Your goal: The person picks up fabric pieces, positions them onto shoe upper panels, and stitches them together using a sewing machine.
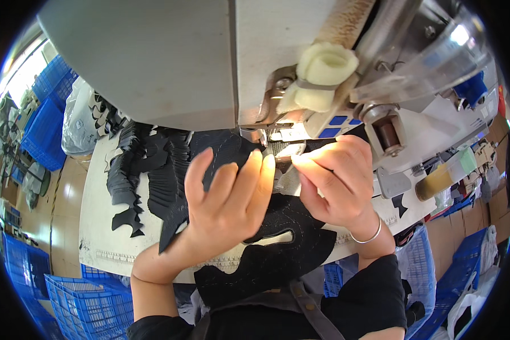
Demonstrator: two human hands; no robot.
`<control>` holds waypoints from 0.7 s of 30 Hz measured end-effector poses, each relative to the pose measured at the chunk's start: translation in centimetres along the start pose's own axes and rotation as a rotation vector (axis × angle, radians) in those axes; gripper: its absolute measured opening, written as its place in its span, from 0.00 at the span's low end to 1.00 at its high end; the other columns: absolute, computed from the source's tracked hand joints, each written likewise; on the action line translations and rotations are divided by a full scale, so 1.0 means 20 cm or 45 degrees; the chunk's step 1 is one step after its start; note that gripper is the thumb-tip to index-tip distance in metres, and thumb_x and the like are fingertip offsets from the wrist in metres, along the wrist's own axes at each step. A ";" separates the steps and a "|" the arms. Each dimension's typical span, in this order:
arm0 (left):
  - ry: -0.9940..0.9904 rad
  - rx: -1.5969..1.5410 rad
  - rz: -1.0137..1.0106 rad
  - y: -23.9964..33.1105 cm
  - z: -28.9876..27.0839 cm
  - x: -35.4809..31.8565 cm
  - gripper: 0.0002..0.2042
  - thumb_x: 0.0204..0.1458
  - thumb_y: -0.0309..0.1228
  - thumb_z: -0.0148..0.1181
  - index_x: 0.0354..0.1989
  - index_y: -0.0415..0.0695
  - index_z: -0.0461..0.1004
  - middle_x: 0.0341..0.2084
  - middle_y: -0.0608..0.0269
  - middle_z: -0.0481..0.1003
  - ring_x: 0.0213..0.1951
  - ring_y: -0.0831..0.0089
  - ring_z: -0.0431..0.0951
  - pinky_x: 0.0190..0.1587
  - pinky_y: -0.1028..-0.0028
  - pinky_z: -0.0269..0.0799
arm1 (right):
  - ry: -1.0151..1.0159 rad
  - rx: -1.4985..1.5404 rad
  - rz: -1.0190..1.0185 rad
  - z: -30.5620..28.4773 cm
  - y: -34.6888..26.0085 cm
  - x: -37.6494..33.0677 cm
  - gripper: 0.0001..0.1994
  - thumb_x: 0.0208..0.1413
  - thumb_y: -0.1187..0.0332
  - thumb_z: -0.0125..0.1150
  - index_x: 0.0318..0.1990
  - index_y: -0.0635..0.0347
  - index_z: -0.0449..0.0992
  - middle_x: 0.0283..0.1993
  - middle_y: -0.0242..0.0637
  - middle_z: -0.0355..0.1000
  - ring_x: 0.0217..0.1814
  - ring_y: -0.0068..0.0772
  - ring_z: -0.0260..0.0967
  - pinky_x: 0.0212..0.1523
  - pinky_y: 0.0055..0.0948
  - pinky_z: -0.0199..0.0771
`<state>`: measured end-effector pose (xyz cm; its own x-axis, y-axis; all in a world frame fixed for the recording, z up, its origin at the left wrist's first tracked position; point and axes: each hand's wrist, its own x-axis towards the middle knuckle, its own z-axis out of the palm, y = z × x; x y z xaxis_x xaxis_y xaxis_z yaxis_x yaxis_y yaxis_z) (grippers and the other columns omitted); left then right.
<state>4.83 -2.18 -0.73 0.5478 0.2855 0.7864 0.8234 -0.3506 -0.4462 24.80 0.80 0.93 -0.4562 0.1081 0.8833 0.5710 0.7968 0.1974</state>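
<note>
A black fabric piece [292, 226] with an oval slot and light stitch lines lies under the sewing machine head [323, 96] and hangs over the table's front edge toward my lap. My left hand [229, 198] rests over its left side with fingers stretched and apart, the index and middle fingertips close to the needle area [263, 139]. Its thumb is hidden. To the right of the needle, my right hand [340, 181] is closed, with its thumb and forefinger drawn together. Whatever lies between those fingertips is too small to make out. Bright lamp light falls on both hands' fingertips.
Stacks of cut black fabric pieces [167, 164] lie on the white table [96, 226] to the left. A ruler strip [113, 256] runs along its front edge. Blue crates [88, 306] stand on the floor at both sides. A bottle [436, 184] lies at the right.
</note>
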 end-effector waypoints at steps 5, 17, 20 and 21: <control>0.069 -0.378 -0.207 -0.09 0.09 0.00 0.04 0.44 0.25 0.63 0.30 0.46 0.79 0.29 0.73 0.75 0.28 0.78 0.70 0.60 0.57 0.56 | 0.052 -0.078 0.278 0.00 0.10 -0.06 0.08 0.42 0.76 0.66 0.33 0.62 0.79 0.28 0.40 0.71 0.27 0.39 0.69 0.33 0.34 0.71; 0.268 -0.499 -0.365 -0.25 0.25 -0.03 0.08 0.38 0.18 0.64 0.28 0.42 0.79 0.29 0.63 0.79 0.35 0.62 0.76 0.46 0.66 0.64 | 0.037 0.427 0.583 0.59 0.79 -0.24 0.13 0.46 0.72 0.65 0.41 0.61 0.74 0.39 0.43 0.73 0.40 0.41 0.73 0.40 0.35 0.73; 0.199 -0.511 -0.421 -0.27 0.24 -0.03 0.05 0.42 0.19 0.64 0.29 0.41 0.79 0.29 0.62 0.79 0.36 0.62 0.75 0.46 0.66 0.64 | -0.103 -0.203 0.433 0.43 0.84 -0.37 0.13 0.44 0.76 0.63 0.41 0.61 0.75 0.41 0.44 0.75 0.42 0.44 0.75 0.40 0.38 0.75; 0.154 -0.538 -0.435 -0.26 0.24 -0.02 0.05 0.42 0.19 0.64 0.29 0.41 0.79 0.28 0.62 0.79 0.36 0.62 0.75 0.46 0.66 0.64 | -0.196 -0.420 0.418 0.34 0.78 -0.43 0.15 0.43 0.76 0.63 0.42 0.61 0.75 0.44 0.44 0.76 0.45 0.44 0.76 0.42 0.40 0.76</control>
<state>0.99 3.83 -0.73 0.2183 0.3498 0.9110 0.8063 -0.5906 0.0336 33.02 16.28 -6.46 -0.2975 0.4286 0.8531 0.8759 0.4780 0.0653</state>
